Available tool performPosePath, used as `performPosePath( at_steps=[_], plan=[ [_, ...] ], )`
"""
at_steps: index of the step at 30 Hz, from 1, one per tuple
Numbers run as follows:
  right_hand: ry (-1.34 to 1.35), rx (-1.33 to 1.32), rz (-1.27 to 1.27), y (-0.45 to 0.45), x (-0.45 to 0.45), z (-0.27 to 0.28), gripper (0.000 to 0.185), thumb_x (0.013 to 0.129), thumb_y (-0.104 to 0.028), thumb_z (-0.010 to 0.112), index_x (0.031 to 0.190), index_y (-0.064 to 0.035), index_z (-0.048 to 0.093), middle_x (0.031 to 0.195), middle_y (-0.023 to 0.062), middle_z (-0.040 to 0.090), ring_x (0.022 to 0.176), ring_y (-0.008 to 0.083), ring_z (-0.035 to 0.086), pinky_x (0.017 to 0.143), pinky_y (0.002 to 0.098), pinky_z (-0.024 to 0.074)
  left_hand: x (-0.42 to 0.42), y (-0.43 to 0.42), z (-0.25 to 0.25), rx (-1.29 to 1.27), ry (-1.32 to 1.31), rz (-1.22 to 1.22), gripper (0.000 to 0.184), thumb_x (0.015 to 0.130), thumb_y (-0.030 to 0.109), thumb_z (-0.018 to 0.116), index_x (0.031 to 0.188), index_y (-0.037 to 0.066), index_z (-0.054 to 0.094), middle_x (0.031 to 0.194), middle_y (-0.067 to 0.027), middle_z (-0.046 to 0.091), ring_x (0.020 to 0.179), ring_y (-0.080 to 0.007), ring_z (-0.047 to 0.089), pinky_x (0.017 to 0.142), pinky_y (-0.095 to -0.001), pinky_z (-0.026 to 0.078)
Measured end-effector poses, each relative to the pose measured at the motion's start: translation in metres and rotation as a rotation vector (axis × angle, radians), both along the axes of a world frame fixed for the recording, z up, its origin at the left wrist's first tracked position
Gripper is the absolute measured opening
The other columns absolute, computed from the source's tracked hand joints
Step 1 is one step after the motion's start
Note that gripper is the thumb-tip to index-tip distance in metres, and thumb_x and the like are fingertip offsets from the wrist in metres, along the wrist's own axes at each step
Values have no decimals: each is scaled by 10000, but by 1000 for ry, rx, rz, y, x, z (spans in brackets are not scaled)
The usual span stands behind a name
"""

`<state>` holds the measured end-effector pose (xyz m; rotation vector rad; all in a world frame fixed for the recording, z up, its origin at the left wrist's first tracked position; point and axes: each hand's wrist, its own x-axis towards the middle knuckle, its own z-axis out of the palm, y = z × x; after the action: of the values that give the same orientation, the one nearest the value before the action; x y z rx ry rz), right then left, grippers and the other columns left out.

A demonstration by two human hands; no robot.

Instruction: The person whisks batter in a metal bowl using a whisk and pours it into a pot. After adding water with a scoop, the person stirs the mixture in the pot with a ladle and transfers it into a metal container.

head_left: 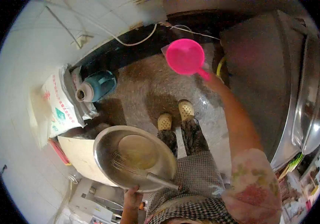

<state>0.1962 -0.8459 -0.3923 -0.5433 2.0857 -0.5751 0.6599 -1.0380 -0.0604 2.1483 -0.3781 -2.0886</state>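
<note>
My right hand (213, 82) is closed round the handle of a bright pink ladle (185, 56), held out over the floor. My left hand (133, 197) grips the near rim of a large metal bowl (106, 149). The bowl is tilted, with some yellowish liquid (145, 155) in its bottom. A wire whisk (160, 180) lies in the bowl, its handle reaching over the rim near my apron. What the ladle holds, if anything, is not clear.
A blue jug (102, 86) stands beside white printed sacks (60, 104) at the left. A large dark cabinet with metal edges (260, 74) fills the right. Cables (130, 44) hang along the wall. Several items lie at lower right.
</note>
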Motion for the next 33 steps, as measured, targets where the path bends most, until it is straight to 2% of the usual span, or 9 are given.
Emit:
performPosePath(
  at_steps=[4, 7, 9, 11, 15, 20, 23, 25, 33],
  plan=[
    [-139, 13, -356, -8, 18, 56, 348, 739, -177, 585, 1059, -58, 517, 675, 44, 535, 571, 140, 514, 506, 300, 429, -2, -15, 0, 9, 13, -179, 488, 678, -12, 557, 1149, 36, 440, 1081, -89, 521, 976, -262, 534, 856, -395, 452],
    [-39, -105, -399, 2, 42, 94, 363, 725, -180, 596, 1059, -57, 519, 667, 37, 525, 553, 115, 501, 483, 282, 417, 7, -30, -16, -164, 117, -570, 442, 708, 9, 564, 1135, 22, 448, 1069, -84, 522, 954, -239, 540, 831, -357, 462],
    [-90, -134, -466, 5, 57, 142, 372, 723, -175, 596, 1066, -56, 514, 663, 33, 517, 546, 104, 492, 477, 277, 414, -1, -39, -7, -205, 163, -609, 398, 728, 14, 557, 1114, 13, 459, 1050, -78, 526, 936, -224, 544, 801, -337, 466],
    [-36, -196, -569, 12, 78, 194, 375, 726, -168, 595, 1073, -53, 512, 677, 39, 518, 553, 114, 492, 491, 283, 417, -62, -39, 25, -81, 161, -381, 354, 745, 13, 545, 1092, 12, 471, 1023, -67, 534, 914, -208, 549, 758, -321, 468],
    [-65, -131, -729, 62, 131, 284, 378, 736, -204, 596, 1076, -60, 513, 930, 175, 572, 849, 259, 568, 700, 375, 443, -82, -59, 23, -59, 318, -633, 389, 735, 2, 552, 1111, 40, 459, 974, -52, 545, 829, -181, 553, 681, -312, 465],
    [338, -196, -959, 148, 229, 401, 354, 743, -187, 604, 1043, -28, 507, 775, 107, 550, 715, 215, 545, 641, 328, 443, -129, -31, 31, -89, 328, -900, 391, 730, -4, 554, 1108, 41, 463, 961, -62, 542, 853, -180, 537, 687, -320, 454],
    [254, -420, -1357, 199, 294, 419, 266, 763, -129, 578, 991, -19, 500, 715, 18, 495, 630, 120, 502, 555, 268, 425, -161, -6, 2, 68, 390, -1266, 438, 763, -12, 514, 1184, 24, 400, 1131, -95, 503, 983, -229, 536, 769, -368, 510],
    [322, -487, -1527, 229, 331, 423, 217, 769, -110, 563, 954, -20, 494, 693, 3, 481, 587, 90, 483, 510, 242, 409, -197, 60, 53, 87, 768, -1247, 429, 752, 5, 522, 1167, 32, 417, 1083, -96, 532, 946, -233, 556, 758, -383, 512],
    [481, -488, -1936, 298, 416, 464, 145, 768, -91, 550, 875, -48, 462, 638, -6, 464, 500, 78, 449, 449, 225, 383, -261, 229, 44, 342, 653, -1581, 410, 776, 45, 519, 1176, 27, 429, 1102, -135, 545, 994, -297, 549, 867, -497, 436]
  ],
)
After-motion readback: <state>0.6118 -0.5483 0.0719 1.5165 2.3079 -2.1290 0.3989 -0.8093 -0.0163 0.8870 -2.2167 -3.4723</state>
